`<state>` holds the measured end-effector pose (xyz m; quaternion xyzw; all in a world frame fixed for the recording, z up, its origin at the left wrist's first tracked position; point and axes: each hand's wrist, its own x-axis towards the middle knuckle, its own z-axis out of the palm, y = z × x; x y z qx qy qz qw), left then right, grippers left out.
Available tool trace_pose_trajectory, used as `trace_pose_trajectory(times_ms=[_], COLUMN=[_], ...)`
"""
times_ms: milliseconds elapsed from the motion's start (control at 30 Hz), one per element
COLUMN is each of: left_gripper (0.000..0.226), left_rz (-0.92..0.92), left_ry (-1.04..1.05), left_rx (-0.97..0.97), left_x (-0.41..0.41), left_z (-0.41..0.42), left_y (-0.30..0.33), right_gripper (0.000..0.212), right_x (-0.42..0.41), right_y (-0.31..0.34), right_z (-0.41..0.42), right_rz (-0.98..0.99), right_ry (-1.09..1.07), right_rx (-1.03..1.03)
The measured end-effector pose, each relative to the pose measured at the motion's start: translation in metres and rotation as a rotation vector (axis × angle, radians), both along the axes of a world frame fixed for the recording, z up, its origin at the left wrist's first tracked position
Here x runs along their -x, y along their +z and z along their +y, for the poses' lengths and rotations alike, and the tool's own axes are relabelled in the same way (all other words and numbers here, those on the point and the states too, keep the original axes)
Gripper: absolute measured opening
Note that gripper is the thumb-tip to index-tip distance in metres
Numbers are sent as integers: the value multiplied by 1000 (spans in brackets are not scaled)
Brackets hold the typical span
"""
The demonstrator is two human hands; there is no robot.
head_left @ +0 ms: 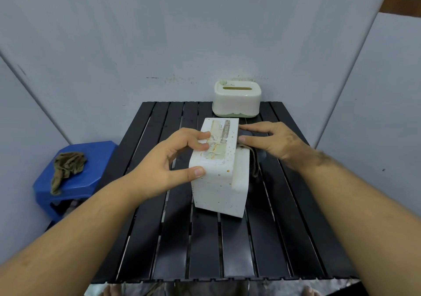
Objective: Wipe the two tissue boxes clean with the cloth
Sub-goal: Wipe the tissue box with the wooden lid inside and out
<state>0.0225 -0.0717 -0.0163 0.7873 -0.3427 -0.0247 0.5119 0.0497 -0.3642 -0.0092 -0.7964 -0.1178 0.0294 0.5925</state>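
Note:
A white speckled tissue box (pixel 218 188) with a label on its upper face stands tilted at the middle of the black slatted table (pixel 284 238). My left hand (pixel 168 161) grips its left side, thumb on the near face and fingers on the label. My right hand (pixel 271 141) presses a brownish cloth (pixel 254 161) against the box's right side; most of the cloth is hidden under the hand. A second tissue box (pixel 237 98), cream with a pale green base and a slot in its lid, sits at the table's far edge.
A blue plastic stool (pixel 91 175) stands left of the table with another olive-brown cloth (pixel 67 168) crumpled on it. Grey panels wall in the table at the back and on both sides. Bare feet show below the table's front edge.

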Motion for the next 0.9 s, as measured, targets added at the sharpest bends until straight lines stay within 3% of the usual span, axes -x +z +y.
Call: trace_pose_trajectory(times_ms=[67,200,333,500,900], left_gripper=[41,42,40,40,39], left_rz=[-22,-67,-42,-9,-71], left_ry=[17,50,27,19,73], left_rx=[-15,-48,-29,-23,-36], left_x=[0,1,-1,1,3], left_z=[0,0,0,-1,-3], left_y=[0,0,0,0,-2], right_gripper=[35,58,36,38,25], right_x=[-5,-2,2,-15,8], right_y=[-6,-11,-15,-4,-12], right_z=[10,16,24,33,16], right_rz=[-50,-101,-78,24,-244], right_ry=[-90,-193,-42,-24,-167], right_rx=[31,116,115,294,514])
